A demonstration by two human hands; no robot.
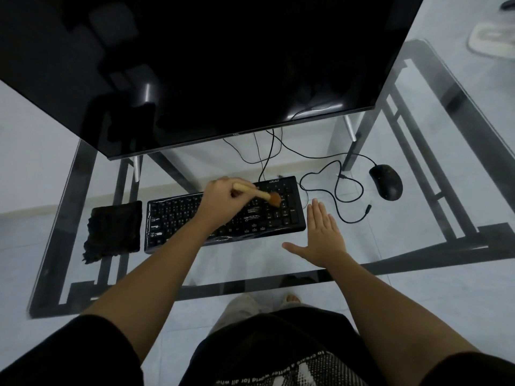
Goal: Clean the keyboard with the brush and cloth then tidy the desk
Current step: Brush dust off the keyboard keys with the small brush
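A black keyboard lies on the glass desk in front of me. My left hand reaches across it, shut on a wooden-handled brush whose brown bristles rest on the keys at the right end. My right hand lies flat and open on the glass just right of the keyboard, fingers together, holding nothing. A dark folded cloth sits on the desk directly left of the keyboard.
A large black monitor stands behind the keyboard on metal feet. A black mouse lies at the right, its cables looping between it and the keyboard. The desk's dark frame and the tiled floor show through the glass.
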